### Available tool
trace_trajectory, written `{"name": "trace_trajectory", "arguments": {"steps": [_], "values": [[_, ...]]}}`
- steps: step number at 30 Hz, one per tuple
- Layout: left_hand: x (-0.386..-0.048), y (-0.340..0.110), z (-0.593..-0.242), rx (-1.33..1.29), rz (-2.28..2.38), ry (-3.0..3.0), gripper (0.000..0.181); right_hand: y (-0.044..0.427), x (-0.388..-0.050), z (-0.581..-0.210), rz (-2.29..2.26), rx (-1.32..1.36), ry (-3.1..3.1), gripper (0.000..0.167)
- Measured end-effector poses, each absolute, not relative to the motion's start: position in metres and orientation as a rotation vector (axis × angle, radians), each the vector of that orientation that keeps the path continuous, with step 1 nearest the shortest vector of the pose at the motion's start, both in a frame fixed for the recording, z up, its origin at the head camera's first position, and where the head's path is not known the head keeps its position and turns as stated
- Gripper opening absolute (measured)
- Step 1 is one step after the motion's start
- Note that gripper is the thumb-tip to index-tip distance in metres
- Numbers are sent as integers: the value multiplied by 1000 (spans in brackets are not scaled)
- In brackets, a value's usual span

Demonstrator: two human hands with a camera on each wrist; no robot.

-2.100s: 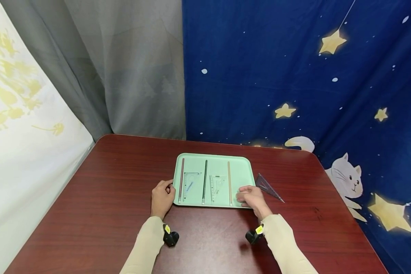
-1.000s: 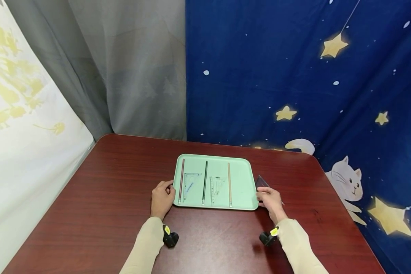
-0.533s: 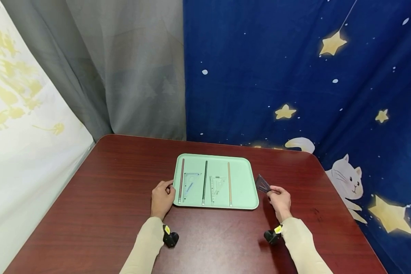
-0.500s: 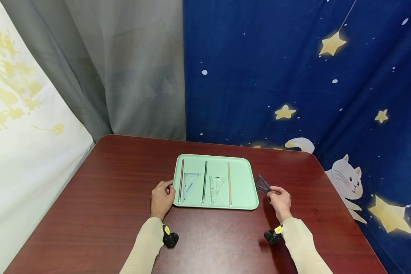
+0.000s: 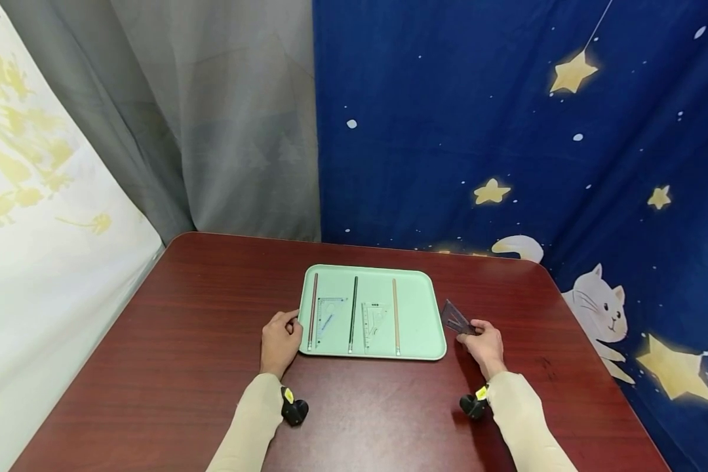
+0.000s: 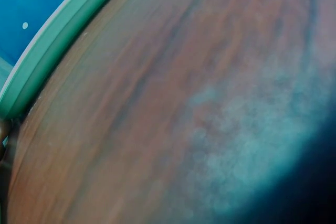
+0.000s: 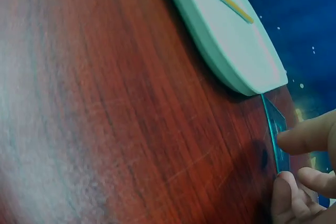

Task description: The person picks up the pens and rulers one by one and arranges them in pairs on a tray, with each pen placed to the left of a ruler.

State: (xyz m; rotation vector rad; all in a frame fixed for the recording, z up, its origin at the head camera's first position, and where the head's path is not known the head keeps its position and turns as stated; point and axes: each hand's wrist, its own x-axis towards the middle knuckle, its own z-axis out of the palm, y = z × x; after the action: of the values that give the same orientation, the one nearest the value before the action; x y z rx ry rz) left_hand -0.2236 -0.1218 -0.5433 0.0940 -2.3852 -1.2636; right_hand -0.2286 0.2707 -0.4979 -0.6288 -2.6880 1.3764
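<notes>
In the head view, a mint-green tray point(image 5: 413, 314) lies on the table. On it are a red pencil point(image 5: 313, 311), a black pencil point(image 5: 353, 314), a natural-wood pencil point(image 5: 396, 316) and two clear set squares, one left point(image 5: 320, 321) and one right point(image 5: 366, 326). My left hand point(image 5: 280, 342) holds the tray's left rim near its front corner; the left wrist view barely shows its fingers. Right of the tray, my right hand point(image 5: 484, 345) pinches the near end of a dark translucent set square point(image 5: 455, 318), its fingers covering that end. The right wrist view shows this set square point(image 7: 274, 124) low over the table.
The dark red wooden table point(image 5: 200, 295) extends around the tray. A grey curtain point(image 5: 248, 131) and a blue star-patterned curtain point(image 5: 425, 131) hang behind it, and a white cloth point(image 5: 65, 262) hangs at the left.
My right hand has left the tray's front right corner, moved right and taken hold of the dark set square, shifting it slightly right. My left hand and the tray have stayed in place.
</notes>
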Motion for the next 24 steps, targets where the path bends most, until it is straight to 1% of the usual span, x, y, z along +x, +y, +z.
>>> {"name": "trace_trajectory", "arguments": {"steps": [5,9,17,24], "values": [[-224,-121,-544,95,-1263,-2372,27,273,-226,-498,1245,-567,-2753,60],[-224,-121,-543,94,-1267,-2367,27,274,-223,-500,1202,-602,-2749,56],[-223,-121,-543,93,-1249,-2375,27,275,-220,-501,1127,-668,-2769,44],[-223,-121,-543,94,-1263,-2379,27,277,-218,-500,1086,-696,-2802,43]]}}
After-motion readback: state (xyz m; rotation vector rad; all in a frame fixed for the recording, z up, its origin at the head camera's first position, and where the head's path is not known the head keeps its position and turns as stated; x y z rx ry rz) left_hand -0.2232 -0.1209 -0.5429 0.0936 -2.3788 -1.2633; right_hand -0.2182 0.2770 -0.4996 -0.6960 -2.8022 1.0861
